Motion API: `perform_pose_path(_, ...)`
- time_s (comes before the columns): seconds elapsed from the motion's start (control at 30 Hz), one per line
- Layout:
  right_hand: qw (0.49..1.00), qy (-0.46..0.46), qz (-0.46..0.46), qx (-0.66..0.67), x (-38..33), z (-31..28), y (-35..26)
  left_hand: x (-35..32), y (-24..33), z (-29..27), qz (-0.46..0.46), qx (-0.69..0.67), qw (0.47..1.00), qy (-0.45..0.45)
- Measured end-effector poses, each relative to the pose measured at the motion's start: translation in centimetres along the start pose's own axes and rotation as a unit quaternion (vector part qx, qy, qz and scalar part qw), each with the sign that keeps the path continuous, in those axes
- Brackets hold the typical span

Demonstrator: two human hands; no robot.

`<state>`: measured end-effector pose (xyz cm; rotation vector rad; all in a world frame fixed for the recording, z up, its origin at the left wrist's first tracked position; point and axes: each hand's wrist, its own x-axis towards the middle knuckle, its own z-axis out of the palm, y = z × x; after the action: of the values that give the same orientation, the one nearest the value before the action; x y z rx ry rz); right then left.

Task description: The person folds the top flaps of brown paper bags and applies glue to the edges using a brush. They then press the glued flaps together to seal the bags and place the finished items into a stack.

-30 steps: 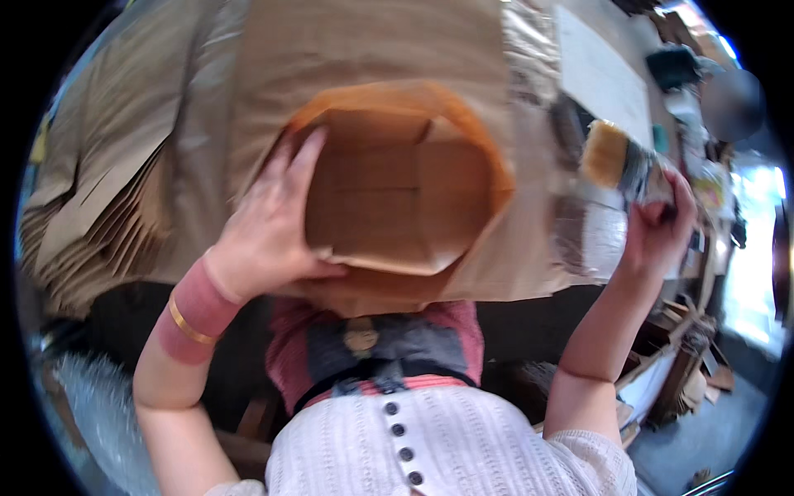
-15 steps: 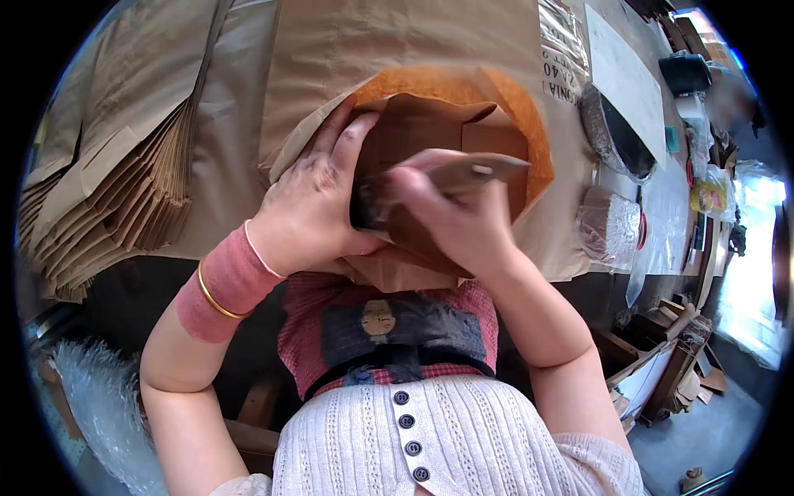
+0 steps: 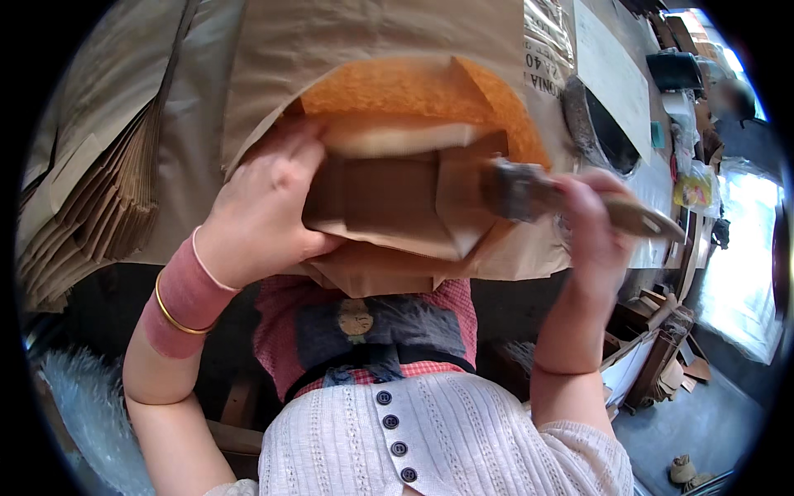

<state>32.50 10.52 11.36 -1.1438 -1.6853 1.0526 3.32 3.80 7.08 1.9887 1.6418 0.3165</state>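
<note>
Brown paper fills most of the view: a paper bag (image 3: 397, 207) lies on the worktable (image 3: 628, 99) with its folded bottom turned up toward the person, the flaps opened into a rough rectangle. Behind the flaps an orange pad (image 3: 422, 91) shows, with a pale strip lying across its lower edge.

The left hand (image 3: 265, 211) lies flat on the left side of the bag's bottom, fingers spread and pressing the folded paper down, thumb tucked under the lower flap. It grips nothing; it only pins the paper. A pink cuff and a thin gold bangle (image 3: 178, 318) sit on that wrist.

The right hand (image 3: 591, 236) is clenched around the wooden handle of a flat brush (image 3: 554, 198). The grey bristles point left and touch the right-hand flap of the bag's bottom, while the handle sticks out to the right past the fingers. The brush is slightly blurred.

To the left, a stack of flat paper bags (image 3: 91, 207) lies fanned at the table's edge, well apart from the brush. To the upper right a dark round dish (image 3: 600, 124) sits just beside the bag, near a large white sheet (image 3: 612, 74). Wooden scraps (image 3: 662, 347) lie on the floor at the lower right. The person's white buttoned top (image 3: 430, 438) fills the lower edge.
</note>
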Motion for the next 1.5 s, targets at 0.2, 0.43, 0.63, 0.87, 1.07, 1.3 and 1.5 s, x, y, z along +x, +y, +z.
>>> perform_pose_path(0.2,0.911,-0.316,-0.237,-0.117,4.0,3.4,-0.2,-0.4,-0.9,0.0,0.067,0.071,0.995,0.016)
perform_pose_path(0.43,0.892,-0.361,-0.233,-0.138,5.7,5.3,1.6,-0.2,-0.3,-0.1,0.06,0.049,0.997,-0.002)
perform_pose_path(0.63,0.997,0.014,-0.023,-0.066,3.1,1.5,0.2,1.5,-0.6,-0.1,-0.013,-0.014,0.999,0.039)
perform_pose_path(0.87,0.99,-0.085,0.093,-0.067,0.8,5.2,2.0,3.1,-2.5,2.1,-0.055,0.043,0.99,0.119)
perform_pose_path(1.07,0.99,-0.077,0.077,0.085,0.7,12.1,1.3,5.3,-4.0,1.1,-0.072,-0.024,0.989,0.126)
perform_pose_path(1.3,0.992,-0.025,0.082,-0.097,0.2,7.4,1.7,5.7,-4.8,2.5,-0.071,0.024,0.987,0.139)
perform_pose_path(1.5,0.919,-0.086,-0.021,-0.383,0.3,3.4,1.3,5.5,0.3,2.0,-0.075,0.265,0.953,0.122)
